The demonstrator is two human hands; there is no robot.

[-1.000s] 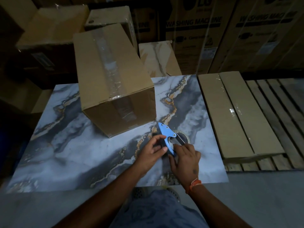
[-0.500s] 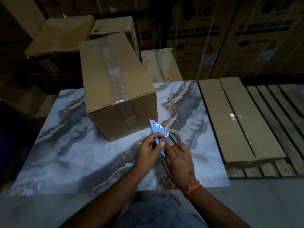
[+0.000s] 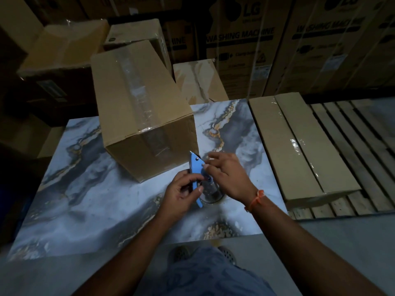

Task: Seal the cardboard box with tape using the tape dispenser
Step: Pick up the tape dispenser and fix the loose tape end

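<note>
A long brown cardboard box (image 3: 136,99) lies on the marbled slab (image 3: 85,189), with clear tape running along its top seam and down its near end. Just in front of its near right corner is a blue tape dispenser (image 3: 196,167) with a clear tape roll (image 3: 210,192). My left hand (image 3: 181,192) grips the dispenser's handle from the left. My right hand (image 3: 226,175) rests over the roll side, fingers spread and touching the dispenser near its head. Part of the roll is hidden by my right hand.
Two flat taped cartons (image 3: 299,146) lie on a wooden pallet (image 3: 363,146) at the right. Smaller boxes (image 3: 134,33) and large washing machine cartons (image 3: 256,39) stand behind. My knee (image 3: 213,274) shows at the bottom edge.
The dispenser has been lifted and tilted upright toward the box's near corner. My right hand has moved from the handle end up to the roll side, fingers spreading.
</note>
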